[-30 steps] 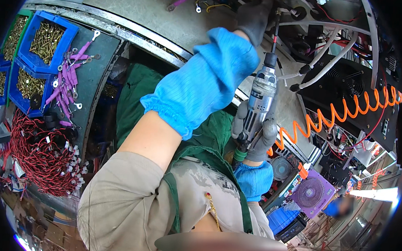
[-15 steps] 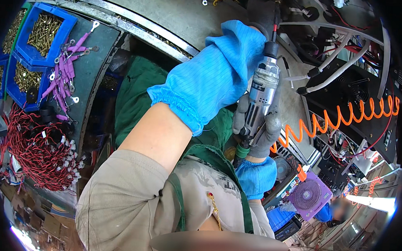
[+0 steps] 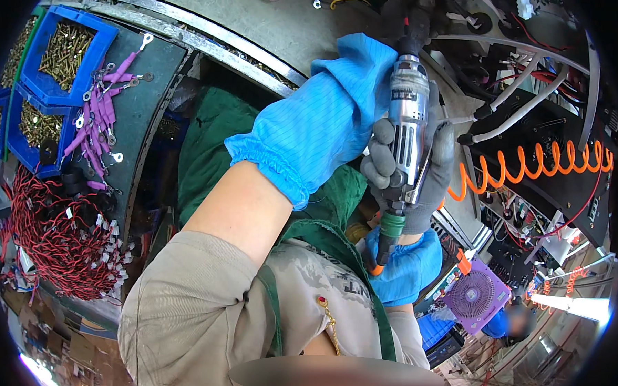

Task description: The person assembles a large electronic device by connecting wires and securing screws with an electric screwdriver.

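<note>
- Since the right hand (image 3: 438, 164) is wrapped around that silver driver (image 3: 409, 108), fingers one side and palm the other, I'd guess the full wrap is there to stop the thing twisting.
- Driver sits square in that grip, nose pointing away from the wearer, green collar (image 3: 391, 225) sticking out at the wrist end.
- Left hand (image 3: 397, 21), dark glove, is up past the grip by the nose. Looks like a steadying job to me, but it's too murky to tell whether those fingers are closed on anything.
- Orange coiled hose (image 3: 531, 168) runs off to the right of the grip. Coiled so it can stretch, probably; can't see where it joins anything.
- White cables (image 3: 526, 109) with black ends lie just right of the grip.
- Well left of the grip, past the blue sleeve (image 3: 312, 110): blue bins (image 3: 101, 49) of brassy screws (image 3: 65, 55), purple leads (image 3: 109, 112) piled beside them, red-black wires (image 3: 65, 241) heaped further back. Grouped by kind, I reckon, for easy grabbing.
</note>
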Demonstrator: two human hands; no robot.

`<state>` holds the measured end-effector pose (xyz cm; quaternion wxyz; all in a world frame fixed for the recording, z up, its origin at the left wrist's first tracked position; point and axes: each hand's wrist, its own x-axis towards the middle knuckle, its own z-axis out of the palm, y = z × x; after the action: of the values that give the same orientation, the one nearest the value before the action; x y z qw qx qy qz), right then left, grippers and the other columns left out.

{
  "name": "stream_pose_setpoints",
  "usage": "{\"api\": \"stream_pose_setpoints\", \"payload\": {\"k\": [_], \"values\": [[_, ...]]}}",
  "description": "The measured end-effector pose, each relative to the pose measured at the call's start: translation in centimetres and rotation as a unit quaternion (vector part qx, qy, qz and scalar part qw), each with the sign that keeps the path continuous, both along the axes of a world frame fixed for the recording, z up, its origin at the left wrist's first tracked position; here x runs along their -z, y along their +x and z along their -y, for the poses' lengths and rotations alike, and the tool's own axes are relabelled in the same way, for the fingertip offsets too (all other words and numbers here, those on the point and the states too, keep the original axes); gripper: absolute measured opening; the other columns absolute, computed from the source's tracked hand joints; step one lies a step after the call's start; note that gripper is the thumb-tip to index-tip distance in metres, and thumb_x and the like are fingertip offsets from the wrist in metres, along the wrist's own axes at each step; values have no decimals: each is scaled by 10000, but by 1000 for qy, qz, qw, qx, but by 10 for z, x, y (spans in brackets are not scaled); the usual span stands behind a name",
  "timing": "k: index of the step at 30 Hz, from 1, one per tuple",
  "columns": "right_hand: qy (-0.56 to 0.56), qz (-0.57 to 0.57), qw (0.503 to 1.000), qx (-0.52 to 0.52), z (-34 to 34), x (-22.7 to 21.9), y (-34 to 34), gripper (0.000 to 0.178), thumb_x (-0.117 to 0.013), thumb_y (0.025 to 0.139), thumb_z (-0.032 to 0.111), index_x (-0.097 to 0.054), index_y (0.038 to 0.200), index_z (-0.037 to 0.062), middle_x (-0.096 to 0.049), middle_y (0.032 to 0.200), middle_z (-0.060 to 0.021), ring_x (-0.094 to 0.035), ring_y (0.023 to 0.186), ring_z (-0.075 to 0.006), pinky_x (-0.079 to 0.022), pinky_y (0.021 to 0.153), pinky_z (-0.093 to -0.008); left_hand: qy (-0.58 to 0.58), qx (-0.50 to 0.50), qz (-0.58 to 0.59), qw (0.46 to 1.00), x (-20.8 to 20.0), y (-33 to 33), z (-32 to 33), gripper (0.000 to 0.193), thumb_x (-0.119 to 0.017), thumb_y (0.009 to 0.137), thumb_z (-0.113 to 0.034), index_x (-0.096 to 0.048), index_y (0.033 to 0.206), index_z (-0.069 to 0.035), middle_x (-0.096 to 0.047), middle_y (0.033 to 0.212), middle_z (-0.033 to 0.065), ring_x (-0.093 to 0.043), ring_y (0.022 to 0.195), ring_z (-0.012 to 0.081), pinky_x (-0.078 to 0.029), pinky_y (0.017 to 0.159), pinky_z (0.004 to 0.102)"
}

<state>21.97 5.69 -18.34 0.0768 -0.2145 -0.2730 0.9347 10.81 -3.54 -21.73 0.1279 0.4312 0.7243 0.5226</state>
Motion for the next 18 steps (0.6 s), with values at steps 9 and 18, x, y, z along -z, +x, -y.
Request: {"api": "stream_pose_setpoints", "payload": {"k": [9,18], "values": [[23,24,999,15,10,-3,-21,532,-436,946,464,-266,1424,303,-529,985,-219,-543,634,-210,-476,507,-303,66,-20,123,990,36,-35,-54,265,-477,906,-156,-471,1145,-42,-603,945,149,-594,861,290,-472,762,334],[48,27,997,62,19,19,-26,531,-456,944,434,-249,1425,349,-575,972,-228,-571,593,-236,-497,475,-334,125,-34,246,960,63,-52,-83,286,-475,910,-215,-511,1148,-62,-615,962,126,-591,871,273,-470,776,331]]}}
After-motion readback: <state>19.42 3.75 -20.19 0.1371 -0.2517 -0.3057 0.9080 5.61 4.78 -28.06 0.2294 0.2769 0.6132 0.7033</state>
